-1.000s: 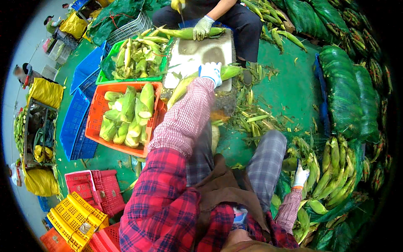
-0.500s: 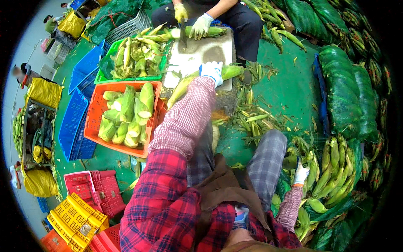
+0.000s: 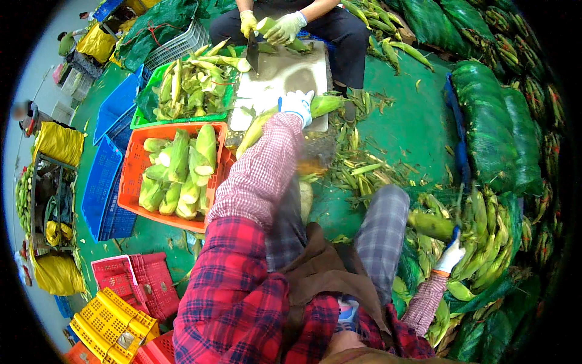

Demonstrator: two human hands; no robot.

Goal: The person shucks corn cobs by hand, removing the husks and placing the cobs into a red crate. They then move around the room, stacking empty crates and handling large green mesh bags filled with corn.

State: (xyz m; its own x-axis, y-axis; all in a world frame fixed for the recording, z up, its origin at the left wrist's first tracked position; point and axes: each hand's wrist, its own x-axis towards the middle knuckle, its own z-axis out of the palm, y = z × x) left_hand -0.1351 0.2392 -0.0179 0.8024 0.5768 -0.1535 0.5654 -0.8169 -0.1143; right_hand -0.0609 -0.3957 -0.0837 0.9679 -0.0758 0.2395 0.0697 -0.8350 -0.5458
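At far left, ribbed blue plastic crates (image 3: pixel 106 182) stand beside an orange lattice crate (image 3: pixel 134 176) of smooth, trimmed pale-green cobs, with a green crate (image 3: pixel 182 118) of leafy husked ears behind it. At centre, the left hand (image 3: pixel 297 106), in a white knit glove, grips a long tapered corn ear (image 3: pixel 285 118) lying across the grey cutting board (image 3: pixel 285 76), where a co-worker's yellow-green gloved hands (image 3: pixel 276 27) hold another ear beside a dark knife (image 3: pixel 252 51). At right, the right hand (image 3: pixel 450 256), also gloved, closes on a green ear in the corn heap (image 3: pixel 491 236), beside bulging green mesh sacks (image 3: pixel 503 133); fibrous husk scraps (image 3: pixel 364 167) litter the green floor between
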